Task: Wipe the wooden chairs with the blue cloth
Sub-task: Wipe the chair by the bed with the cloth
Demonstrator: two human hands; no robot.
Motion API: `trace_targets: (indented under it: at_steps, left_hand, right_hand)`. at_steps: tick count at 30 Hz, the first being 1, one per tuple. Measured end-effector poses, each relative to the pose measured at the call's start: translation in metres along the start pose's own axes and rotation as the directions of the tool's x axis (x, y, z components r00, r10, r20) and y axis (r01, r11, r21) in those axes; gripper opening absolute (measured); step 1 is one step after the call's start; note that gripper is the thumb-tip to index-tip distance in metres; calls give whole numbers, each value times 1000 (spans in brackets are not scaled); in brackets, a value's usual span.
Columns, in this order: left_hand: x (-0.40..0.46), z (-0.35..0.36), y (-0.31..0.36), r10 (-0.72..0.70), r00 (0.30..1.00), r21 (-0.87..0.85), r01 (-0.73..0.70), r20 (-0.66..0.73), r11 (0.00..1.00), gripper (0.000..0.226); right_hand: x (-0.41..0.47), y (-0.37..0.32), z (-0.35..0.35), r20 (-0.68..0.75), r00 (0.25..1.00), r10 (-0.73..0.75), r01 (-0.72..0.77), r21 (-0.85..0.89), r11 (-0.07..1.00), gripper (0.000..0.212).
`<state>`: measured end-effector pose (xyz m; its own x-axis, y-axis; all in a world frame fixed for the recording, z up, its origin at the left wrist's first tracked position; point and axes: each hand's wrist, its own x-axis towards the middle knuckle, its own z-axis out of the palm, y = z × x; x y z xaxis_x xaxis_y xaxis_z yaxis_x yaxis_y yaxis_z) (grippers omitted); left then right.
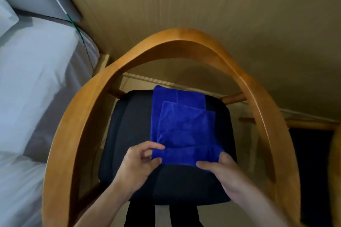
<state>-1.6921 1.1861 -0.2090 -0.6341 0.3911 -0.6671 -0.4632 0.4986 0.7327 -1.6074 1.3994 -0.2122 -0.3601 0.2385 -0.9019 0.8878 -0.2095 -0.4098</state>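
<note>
Bed (36,83) on my left, wooden chair (184,42) ahead — blue cloth (182,125) folded on its dark seat (129,125), left hand (136,164) and right hand (227,173) each pinching its near edge.

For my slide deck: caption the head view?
Both hands fold a blue cloth on the wooden chair's dark seat.

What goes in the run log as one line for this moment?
phase: cloth prep | blue cloth: folded, on dark seat | left hand, right hand: pinching near edge | wooden chair frame: wiping not yet begun
</note>
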Motion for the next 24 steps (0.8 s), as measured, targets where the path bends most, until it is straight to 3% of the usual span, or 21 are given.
trace_targets:
  at_steps: [4, 8, 11, 13, 16, 19, 22, 24]
  left_hand:
    - [17, -5, 3, 49, 998, 53, -46, -43, 998, 34]
    - [61, -15, 18, 116, 989, 188, -96, -95, 977, 45]
    - [99, -22, 18, 90, 982, 248, -47, -166, 968, 65]
    - [114, -22, 11, 33, 992, 357, 12, -119, 934, 81]
    - [120, -16, -4, -8, 1000, 591, 17, -17, 806, 85]
    - [119, -7, -25, -59, 998, 672, 55, -16, 738, 81]
    - [119, 4, -49, -71, 997, 779, 52, -10, 625, 91]
    - [122, 14, -64, 15, 1000, 900, 11, -19, 437, 96]
  right_hand:
    - [14, -23, 1, -33, 998, -47, 47, -1, 999, 31]
    - [60, -58, 0, -102, 986, -132, 136, 34, 990, 38]
    - [92, -71, -3, -320, 916, -243, 217, -117, 969, 58]
    - [102, -68, -5, -358, 887, -292, 201, -270, 942, 59]
    - [111, -47, -1, -146, 920, -365, 236, -538, 810, 49]
    - [118, -23, 7, 56, 932, -358, 295, -692, 659, 53]
    - [129, -5, 14, 72, 930, -361, 266, -810, 523, 78]
    - [136, 3, 22, 92, 920, -381, 235, -908, 348, 94]
